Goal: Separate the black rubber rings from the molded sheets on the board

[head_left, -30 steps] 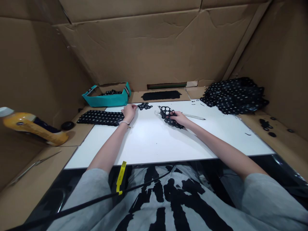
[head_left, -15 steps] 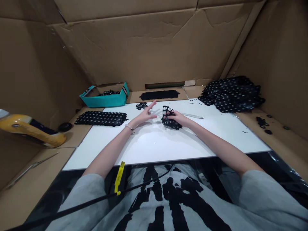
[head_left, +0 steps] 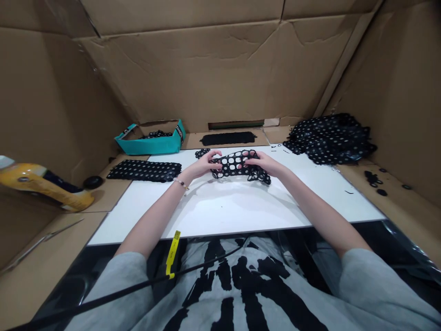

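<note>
A black sheet full of round holes [head_left: 232,164] is stretched between my two hands above the white board [head_left: 220,207]. Its left end is pinched in my left hand [head_left: 204,165], which wears a beaded bracelet. The fingers of my right hand [head_left: 266,164] close on the other end, where part of the sheet hangs bunched. Just behind my left hand lies a small black piece with holes [head_left: 201,153]. The pen-like tool seen earlier by my right hand is hidden now.
Left stand a teal box [head_left: 148,146] with black pieces inside, a flat perforated black sheet [head_left: 144,170], a yellow bottle [head_left: 48,186] and pointed metal tweezers [head_left: 48,236]. A plain black strip [head_left: 228,138] lies behind. Right is a heap of perforated black sheets [head_left: 330,138] and black scraps [head_left: 374,178].
My left hand has come over to the sheet and taken its left end. The sheet, bunched in my right hand before, is now spread open between both hands and raised slightly.
</note>
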`<state>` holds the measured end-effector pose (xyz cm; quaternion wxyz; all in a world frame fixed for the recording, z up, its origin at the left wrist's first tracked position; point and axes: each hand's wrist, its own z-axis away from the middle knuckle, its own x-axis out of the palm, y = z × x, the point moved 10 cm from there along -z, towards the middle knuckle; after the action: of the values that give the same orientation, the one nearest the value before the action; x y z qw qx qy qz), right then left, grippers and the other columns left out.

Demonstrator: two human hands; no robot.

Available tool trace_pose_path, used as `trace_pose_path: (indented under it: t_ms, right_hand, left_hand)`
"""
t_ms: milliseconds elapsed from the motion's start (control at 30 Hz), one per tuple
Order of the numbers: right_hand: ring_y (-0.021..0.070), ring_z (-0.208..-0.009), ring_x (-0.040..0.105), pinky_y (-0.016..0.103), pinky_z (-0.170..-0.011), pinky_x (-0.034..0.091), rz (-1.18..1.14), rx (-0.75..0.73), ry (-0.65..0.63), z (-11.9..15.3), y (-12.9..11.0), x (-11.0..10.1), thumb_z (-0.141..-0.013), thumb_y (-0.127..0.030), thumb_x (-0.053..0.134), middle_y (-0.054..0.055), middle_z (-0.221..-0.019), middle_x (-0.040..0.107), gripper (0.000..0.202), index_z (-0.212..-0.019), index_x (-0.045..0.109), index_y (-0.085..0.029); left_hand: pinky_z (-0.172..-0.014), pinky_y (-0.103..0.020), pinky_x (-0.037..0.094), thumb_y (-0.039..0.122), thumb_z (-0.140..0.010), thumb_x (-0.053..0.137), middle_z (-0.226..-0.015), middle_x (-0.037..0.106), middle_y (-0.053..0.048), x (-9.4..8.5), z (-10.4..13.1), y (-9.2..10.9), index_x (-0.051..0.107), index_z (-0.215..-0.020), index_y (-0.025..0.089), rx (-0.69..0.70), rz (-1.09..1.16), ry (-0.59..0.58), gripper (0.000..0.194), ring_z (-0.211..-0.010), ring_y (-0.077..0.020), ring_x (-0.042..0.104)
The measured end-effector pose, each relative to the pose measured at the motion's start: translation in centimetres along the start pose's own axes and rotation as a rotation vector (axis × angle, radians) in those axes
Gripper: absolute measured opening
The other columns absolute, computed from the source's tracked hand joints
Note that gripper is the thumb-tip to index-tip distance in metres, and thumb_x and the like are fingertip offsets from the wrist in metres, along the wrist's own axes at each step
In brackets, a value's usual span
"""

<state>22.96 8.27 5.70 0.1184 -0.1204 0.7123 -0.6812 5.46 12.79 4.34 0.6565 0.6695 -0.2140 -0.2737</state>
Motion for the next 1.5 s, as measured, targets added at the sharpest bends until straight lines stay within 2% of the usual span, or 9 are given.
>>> trace_pose_path:
  t_ms: [200,333,400,567,700,833,933,1300,1500]
  right_hand:
    - [0.0179,-0.073,0.067,0.029,-0.067,0.052,0.366,0.246,-0.19,2.2,0.0,-3.8,-0.078,-0.042,0.077,0.007,-0.087,0.074,0.041,-0.111,0.073,-0.019]
    - [0.0221,-0.083,0.067,0.034,-0.079,0.052,0.728,0.119,0.161,1.2,-1.2,-7.9,-0.086,-0.041,0.07,0.011,-0.088,0.074,0.03,-0.102,0.075,-0.016]
    - [0.0253,-0.098,0.066,0.038,-0.091,0.05,0.806,-0.076,0.324,0.7,-2.6,-6.9,-0.089,-0.039,0.065,0.013,-0.104,0.074,0.029,-0.106,0.074,-0.017]
    - [0.0271,-0.125,0.058,0.039,-0.107,0.043,0.647,-0.273,0.116,-1.6,-1.8,1.2,-0.084,-0.047,0.069,0.011,-0.137,0.064,0.053,-0.131,0.065,-0.022]
    - [0.0222,-0.089,0.064,0.031,-0.08,0.046,0.644,-0.108,-0.036,-3.1,1.8,4.0,-0.076,-0.046,0.072,0.006,-0.097,0.073,0.043,-0.106,0.073,-0.016]
    - [0.014,-0.064,0.047,0.027,-0.062,0.032,0.628,-0.04,0.036,-3.6,3.7,3.3,-0.077,-0.051,0.063,-0.003,-0.059,0.051,0.036,-0.067,0.06,-0.016]
    - [0.0122,-0.062,0.04,0.026,-0.06,0.029,0.579,-0.084,0.099,-3.5,3.6,2.6,-0.074,-0.054,0.064,-0.004,-0.058,0.043,0.04,-0.063,0.051,-0.018]
    - [0.0154,-0.067,0.048,0.026,-0.063,0.036,0.469,-0.092,0.014,-3.0,3.8,3.2,-0.079,-0.059,0.056,-0.001,-0.061,0.053,0.044,-0.068,0.061,-0.017]
    - [0.0127,-0.06,0.043,0.027,-0.059,0.031,0.501,-0.008,0.08,-2.6,4.3,2.3,-0.073,-0.057,0.064,-0.004,-0.057,0.048,0.041,-0.065,0.055,-0.018]
  left_hand:
    - [-0.078,-0.033,0.056,0.032,-0.065,0.084,-0.085,0.065,-0.001,-1.0,0.4,0.5,0.06,-0.123,0.022,-0.024,-0.229,0.062,0.063,-0.083,-0.0181,0.067]
    - [-0.078,-0.035,0.057,0.034,-0.066,0.084,-0.087,0.07,-0.003,-0.3,0.1,-0.9,0.061,-0.123,0.02,-0.061,-0.366,0.035,0.063,-0.08,-0.0198,0.069]
    - [-0.078,-0.035,0.057,0.033,-0.068,0.082,-0.087,0.071,-0.003,-0.1,0.0,-1.0,0.061,-0.122,0.019,-0.043,-0.42,0.053,0.06,-0.081,-0.0206,0.07]
    - [-0.075,-0.032,0.057,0.03,-0.07,0.077,-0.117,0.067,-0.008,0.2,-0.2,0.5,0.061,-0.122,0.021,0.107,-0.444,0.055,0.055,-0.093,-0.0209,0.068]
    - [-0.078,-0.033,0.054,0.028,-0.074,0.073,-0.114,0.066,-0.009,0.4,-0.3,1.2,0.061,-0.122,0.019,0.168,-0.526,0.073,0.051,-0.095,-0.0218,0.066]
    - [-0.099,-0.042,0.044,0.029,-0.083,0.068,-0.119,0.065,-0.011,0.1,0.8,3.9,0.068,-0.111,0.02,0.333,-0.853,0.34,0.03,-0.114,-0.0277,0.057]
    - [-0.105,-0.047,0.036,0.036,-0.084,0.07,-0.105,0.07,-0.008,2.0,0.9,3.6,0.072,-0.097,0.022,0.325,-1.009,0.259,0.019,-0.109,-0.0288,0.057]
    - [-0.078,-0.033,0.05,0.04,-0.073,0.073,-0.086,0.078,-0.006,1.6,-0.7,-0.4,0.079,-0.086,0.018,0.113,-0.575,0.193,0.026,-0.082,-0.022,0.067]
    - [-0.077,-0.032,0.053,0.029,-0.075,0.07,-0.088,0.079,-0.008,-5.6,-0.3,-1.9,0.08,-0.084,0.014,-0.009,-0.436,0.509,0.02,-0.084,-0.023,0.07]
